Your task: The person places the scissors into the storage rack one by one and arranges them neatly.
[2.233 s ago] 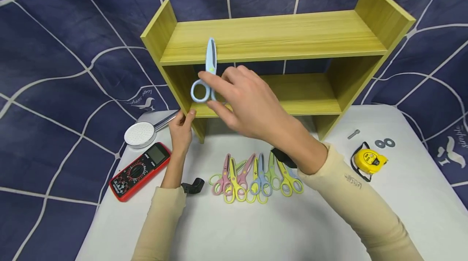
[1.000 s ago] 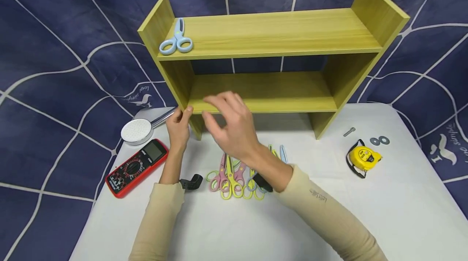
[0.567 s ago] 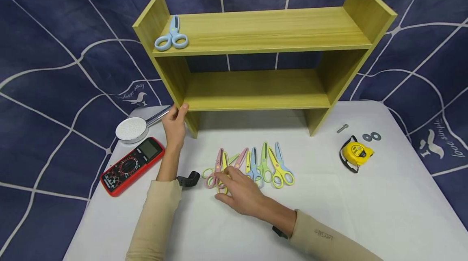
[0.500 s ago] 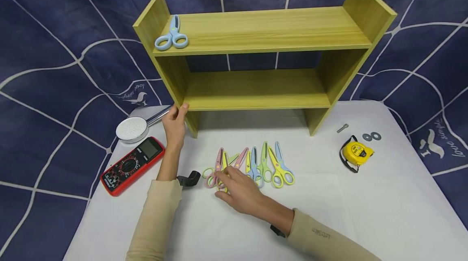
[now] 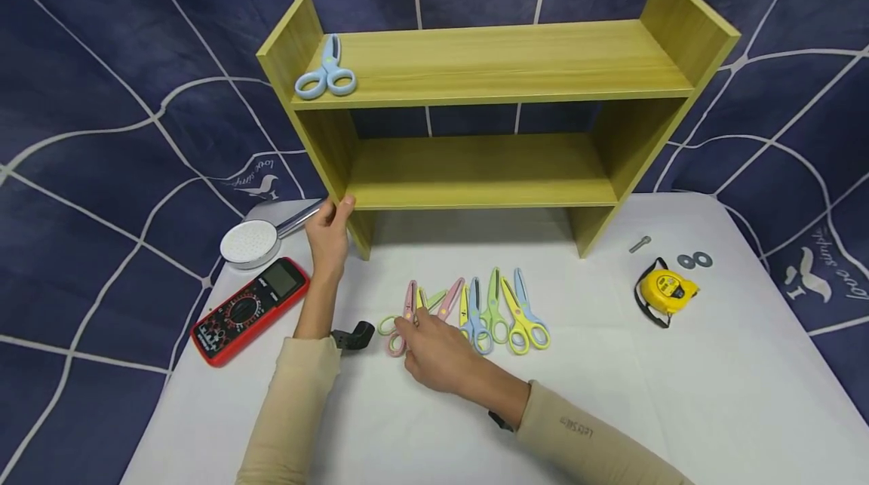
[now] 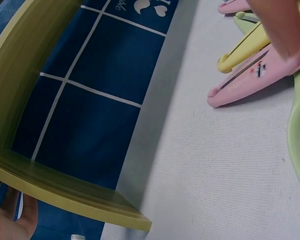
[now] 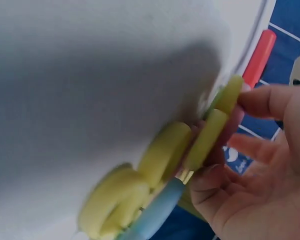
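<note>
Right hand [image 5: 434, 353]: its fingertips rest on the handle loops at the left end of the row of pastel plastic scissors [image 5: 468, 311] lying on the white counter [image 5: 611, 394], in front of the yellow-green wooden two-tier shelf [image 5: 489, 62]. The grip is narrow, fingers curled onto the pink plastic scissors [image 5: 405, 315]. The wrist view shows the fingers [image 7: 262, 102] against stacked green and yellow loops; whether one pair is actually pinched cannot be told.

Left hand [image 5: 329, 232]: it holds the front left corner of the shelf's lower board, thumb on the edge.

Risk: the handles at this end overlap and lie touching, so the grip may catch a neighbouring loop and drag or lift two pairs, scattering the row. A loose hold could also let the blades swing open.

Position: the pink pair lies directly under the fingertips, blades pointing toward the shelf. A light blue plastic scissors [image 5: 327, 78] rests on the shelf's top board at its left end.
</note>
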Demonstrator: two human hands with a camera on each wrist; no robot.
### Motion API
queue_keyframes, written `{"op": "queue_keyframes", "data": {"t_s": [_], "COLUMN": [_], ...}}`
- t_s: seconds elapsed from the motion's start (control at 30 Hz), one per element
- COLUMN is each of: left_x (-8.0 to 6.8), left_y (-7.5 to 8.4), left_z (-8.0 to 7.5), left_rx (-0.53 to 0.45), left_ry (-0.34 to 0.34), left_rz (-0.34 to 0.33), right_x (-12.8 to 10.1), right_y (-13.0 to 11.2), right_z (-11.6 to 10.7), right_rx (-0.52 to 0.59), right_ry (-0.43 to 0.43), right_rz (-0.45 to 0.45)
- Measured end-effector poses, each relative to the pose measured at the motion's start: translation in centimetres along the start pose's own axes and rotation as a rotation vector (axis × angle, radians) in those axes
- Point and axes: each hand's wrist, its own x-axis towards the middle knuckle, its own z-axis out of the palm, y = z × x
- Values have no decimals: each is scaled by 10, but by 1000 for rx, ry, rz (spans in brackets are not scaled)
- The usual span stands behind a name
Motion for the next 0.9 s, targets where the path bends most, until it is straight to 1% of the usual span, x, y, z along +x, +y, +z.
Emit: {"op": "queue_keyframes", "data": {"t_s": [0.1, 0.23, 0.3, 0.4, 0.53, 0.6, 0.7, 0.77, 0.9], "left_x": [1, 1, 0, -5, -11, -12, -13, -13, -13], "left_y": [0, 0, 4, 16, 28, 29, 29, 29, 28], "left_z": [-1, -3, -3, -1, 2, 3, 4, 4, 6], "left_rx": [8, 27, 35, 31, 21, 14, 6, 1, -2], "left_ry": [-8, -11, -13, -22, -25, -28, -30, -30, -9], "left_rz": [-7, -19, -23, -21, -19, -22, -23, -18, 7], "right_x": [0, 1, 2, 3, 1, -1, -4, -5, 1], "right_y": [-1, 0, 2, 5, 9, 10, 13, 13, 13], "right_z": [-2, -6, -8, -10, -9, -9, -14, -23, -51], "right_rx": [-38, -96, -93, -57, 2, 26, 37, 39, 44], "right_ry": [-56, -118, -140, -163, -152, -119, -17, 86, 343], "right_rz": [-8, -52, -76, -102, -123, -132, -143, -155, -222]}}
